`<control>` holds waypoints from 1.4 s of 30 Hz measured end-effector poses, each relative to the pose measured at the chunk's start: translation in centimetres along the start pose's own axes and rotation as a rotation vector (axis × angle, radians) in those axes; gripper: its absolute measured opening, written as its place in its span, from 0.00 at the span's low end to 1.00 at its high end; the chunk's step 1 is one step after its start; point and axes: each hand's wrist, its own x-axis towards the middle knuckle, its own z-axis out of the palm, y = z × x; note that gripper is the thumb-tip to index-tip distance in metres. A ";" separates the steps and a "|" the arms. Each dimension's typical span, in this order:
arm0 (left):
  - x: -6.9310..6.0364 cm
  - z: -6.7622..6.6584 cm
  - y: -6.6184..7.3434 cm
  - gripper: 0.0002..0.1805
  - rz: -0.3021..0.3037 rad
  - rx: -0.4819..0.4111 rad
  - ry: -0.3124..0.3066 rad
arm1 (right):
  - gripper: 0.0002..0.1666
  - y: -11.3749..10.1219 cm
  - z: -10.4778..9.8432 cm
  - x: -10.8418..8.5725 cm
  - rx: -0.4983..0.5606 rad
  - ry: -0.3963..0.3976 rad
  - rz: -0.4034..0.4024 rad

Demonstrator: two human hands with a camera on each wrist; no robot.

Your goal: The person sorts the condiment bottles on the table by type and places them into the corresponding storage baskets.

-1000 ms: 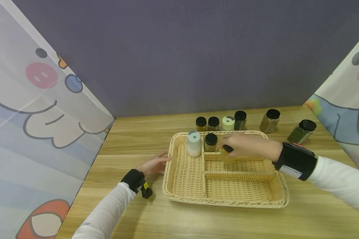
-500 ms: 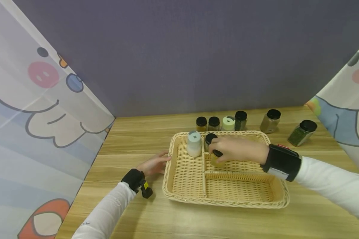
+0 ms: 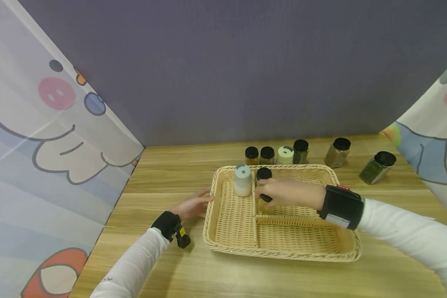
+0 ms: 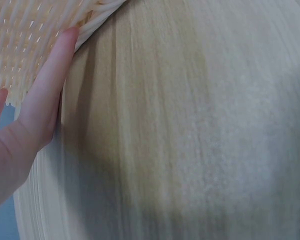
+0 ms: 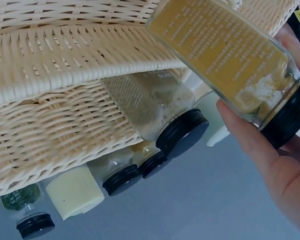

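Note:
A wicker basket with divided compartments stands on the wooden table. My right hand grips a glass spice jar of yellow powder near its black lid. The jar is at the left end of the basket's middle right compartment, beside the lengthwise divider; whether its base touches the bottom is hidden. Behind it, a black-lidded jar of greyish-brown seasoning occupies the back compartment. A white bottle with a pale green cap stands in the left compartment. My left hand touches the basket's left outer wall, fingers extended.
Behind the basket, several containers line up, among them a small orange-brown jar, a pale yellow-capped bottle and a dark green jar. To the right are a brownish jar and a green herb jar. A grey panel rises behind.
My right hand has carried the yellow jar leftward and slightly towards me, up to the left end of the middle compartment. My left hand has stayed at the basket's side.

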 end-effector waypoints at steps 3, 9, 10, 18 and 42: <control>0.0 0.0 0.0 0.29 0.001 0.001 0.002 | 0.16 0.0 0.2 0.1 0.001 -0.001 -0.008; 0.0 0.0 0.0 0.31 0.000 0.006 -0.002 | 0.15 -0.1 0.8 0.4 -0.009 0.001 -0.013; 0.0 0.0 0.0 0.31 0.000 0.006 -0.001 | 0.15 -0.1 0.9 0.4 -0.011 -0.002 -0.013; 0.0 0.0 0.1 0.31 -0.001 -0.002 -0.004 | 0.17 0.4 1.5 0.7 -0.013 -0.012 -0.024; 0.0 0.0 0.1 0.31 0.003 0.018 -0.007 | 0.16 1.1 2.7 1.1 0.028 -0.020 -0.023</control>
